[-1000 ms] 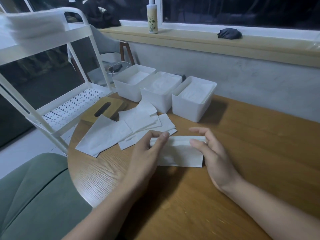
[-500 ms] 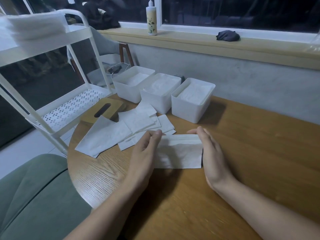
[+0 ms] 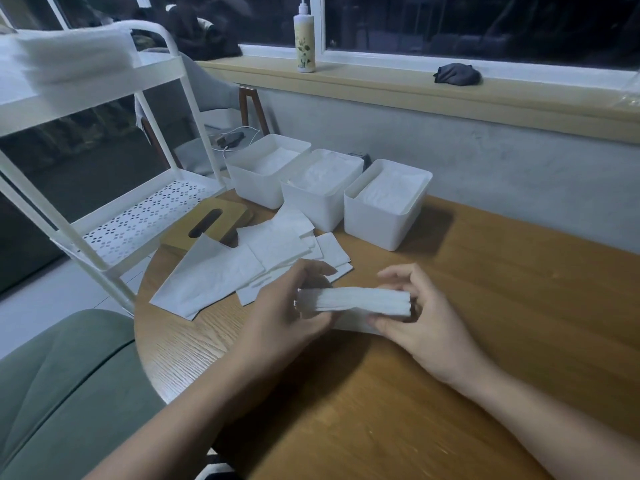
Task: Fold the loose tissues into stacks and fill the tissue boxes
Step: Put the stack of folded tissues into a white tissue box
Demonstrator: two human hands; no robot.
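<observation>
A folded stack of white tissues (image 3: 353, 300) is lifted on edge just above the wooden table (image 3: 485, 306). My left hand (image 3: 287, 313) grips its left end and my right hand (image 3: 419, 317) grips its right end, fingers curled round it. Loose white tissues (image 3: 242, 268) lie spread on the table to the left. Behind them stand three white tissue boxes in a row, left (image 3: 256, 181), middle (image 3: 311, 206) and right (image 3: 374, 223), each with tissues inside.
A wooden lid with a slot (image 3: 207, 223) lies left of the loose tissues. A white shelf cart (image 3: 114, 216) stands at the left with folded white material on its top tier. A bottle (image 3: 304, 39) and a dark cloth (image 3: 456, 75) sit on the windowsill.
The folded tissue lay flat on the table under both hands; now both hands have closed round its ends and raised it on edge.
</observation>
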